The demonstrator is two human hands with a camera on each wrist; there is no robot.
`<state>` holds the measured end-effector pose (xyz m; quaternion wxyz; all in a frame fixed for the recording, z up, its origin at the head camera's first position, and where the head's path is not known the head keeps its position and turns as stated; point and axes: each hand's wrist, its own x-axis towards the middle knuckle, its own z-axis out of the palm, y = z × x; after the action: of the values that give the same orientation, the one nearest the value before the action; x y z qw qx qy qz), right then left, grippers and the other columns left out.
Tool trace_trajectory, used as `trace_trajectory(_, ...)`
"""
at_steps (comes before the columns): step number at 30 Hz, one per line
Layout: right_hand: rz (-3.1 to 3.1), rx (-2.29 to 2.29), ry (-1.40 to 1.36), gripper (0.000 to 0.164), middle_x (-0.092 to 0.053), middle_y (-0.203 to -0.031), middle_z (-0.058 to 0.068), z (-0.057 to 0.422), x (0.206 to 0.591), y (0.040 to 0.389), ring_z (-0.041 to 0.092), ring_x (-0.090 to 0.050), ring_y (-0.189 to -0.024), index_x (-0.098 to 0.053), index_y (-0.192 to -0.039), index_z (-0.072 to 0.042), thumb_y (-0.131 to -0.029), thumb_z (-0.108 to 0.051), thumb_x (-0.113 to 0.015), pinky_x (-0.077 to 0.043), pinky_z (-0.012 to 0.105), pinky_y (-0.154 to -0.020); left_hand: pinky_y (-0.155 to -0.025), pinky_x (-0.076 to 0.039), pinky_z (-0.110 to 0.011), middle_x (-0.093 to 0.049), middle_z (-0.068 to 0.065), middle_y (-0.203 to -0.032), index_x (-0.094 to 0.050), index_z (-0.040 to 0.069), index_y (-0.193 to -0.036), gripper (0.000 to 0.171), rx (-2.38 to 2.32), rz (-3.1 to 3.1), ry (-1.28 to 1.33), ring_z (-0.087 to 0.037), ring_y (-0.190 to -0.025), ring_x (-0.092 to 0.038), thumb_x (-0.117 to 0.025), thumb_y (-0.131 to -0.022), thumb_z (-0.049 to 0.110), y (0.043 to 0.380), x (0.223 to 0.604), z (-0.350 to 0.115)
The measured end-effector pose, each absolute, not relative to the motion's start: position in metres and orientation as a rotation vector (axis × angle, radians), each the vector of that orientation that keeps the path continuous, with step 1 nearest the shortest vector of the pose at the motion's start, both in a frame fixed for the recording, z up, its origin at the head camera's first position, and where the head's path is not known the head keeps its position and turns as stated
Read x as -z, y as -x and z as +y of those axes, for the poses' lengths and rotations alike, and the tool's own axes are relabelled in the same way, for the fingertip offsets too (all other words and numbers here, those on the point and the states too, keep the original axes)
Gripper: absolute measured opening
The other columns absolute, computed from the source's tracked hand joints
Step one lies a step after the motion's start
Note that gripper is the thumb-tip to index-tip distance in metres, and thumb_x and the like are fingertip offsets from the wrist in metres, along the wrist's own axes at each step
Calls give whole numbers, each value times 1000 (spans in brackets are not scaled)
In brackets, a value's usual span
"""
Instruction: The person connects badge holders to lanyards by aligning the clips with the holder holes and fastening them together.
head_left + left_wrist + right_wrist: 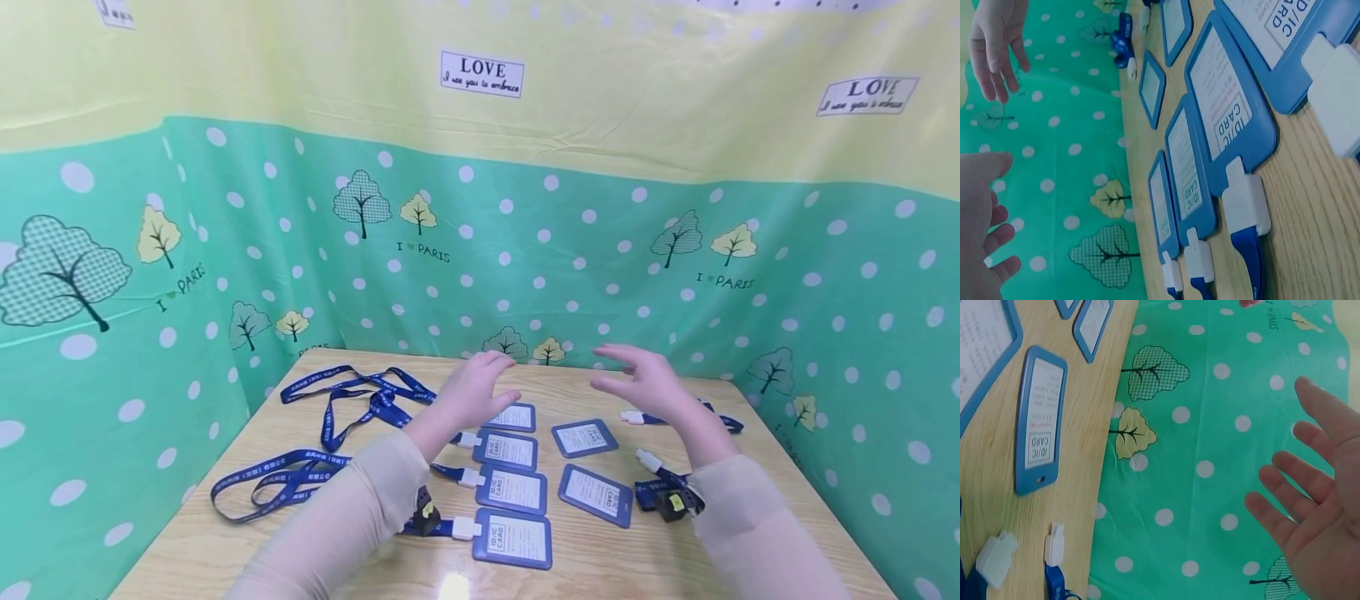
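Both hands raised above the middle of the wooden table [675, 550], holding nothing. Left hand [472, 392] fingers spread and relaxed; right hand [645, 383] likewise wide, palms turned toward each other (reads as a pause between picks).

Beneath the left hand: a column of four blue ID card holders [512, 492] running from the near edge toward the far edge, each clipped to a blue lanyard [352, 400] trailing to the left edge, probably laid parallel to keep straps untangled.

Beneath the right hand: two loose card holders [592, 467], unclipped. White clips [648, 460] with straps lie toward the right edge, just beside them.
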<state>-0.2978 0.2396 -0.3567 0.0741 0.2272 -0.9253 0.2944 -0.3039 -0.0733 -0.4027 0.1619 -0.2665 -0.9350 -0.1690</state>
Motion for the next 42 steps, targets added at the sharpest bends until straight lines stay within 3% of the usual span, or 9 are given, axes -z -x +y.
trace_trajectory(5, -2799, -858, -678, 61, -50, -150, 19, 246, 356, 292, 43, -47, -134, -56, -144, -7, -94, -35, -75, -47, 59, -103, -113, -41, -43, -55, -3, -145, -56, 14, -143, 56, 485, -2670, 791, -24, -135, -49, -69, -96, 43, 297, 405, -65)
trace_trajectory(15, -2925, -897, -473, 68, -58, -138, 26, 253, 359, 277, 44, -61, -117, -53, -147, -6, -94, -44, -73, -61, 48, -81, -116, -37, -41, -52, -2, -149, -56, 14, -144, 58, 433, -2700, 865, -23, -139, -46, -67, -97, 46, 284, 409, -48)
trace_trajectory(32, -2961, -995, -307, 67, -51, -141, 31, 265, 385, 266, 31, -70, -95, -48, -148, 0, -96, -35, -71, -61, 45, -77, -115, -38, -40, -53, -1, -147, -57, 15, -144, 58, 372, -2728, 949, -22, -137, -47, -68, -96, 46, 272, 424, -28)
trace_trajectory(38, -3011, -983, -222, 73, -50, -141, 33, 272, 395, 263, 25, -71, -83, -49, -147, 1, -94, -43, -73, -61, 47, -75, -115, -38, -40, -51, -2, -150, -56, 17, -144, 59, 379, -2789, 938, -21, -140, -44, -68, -96, 48, 264, 426, -20)
trace_trajectory(42, -3049, -979, -134, 79, -47, -144, 34, 276, 401, 260, 27, -71, -84, -45, -150, 0, -93, -48, -72, -60, 50, -78, -115, -39, -41, -50, 0, -151, -55, 19, -146, 60, 407, -2826, 930, -21, -140, -43, -69, -95, 48, 260, 429, -14)
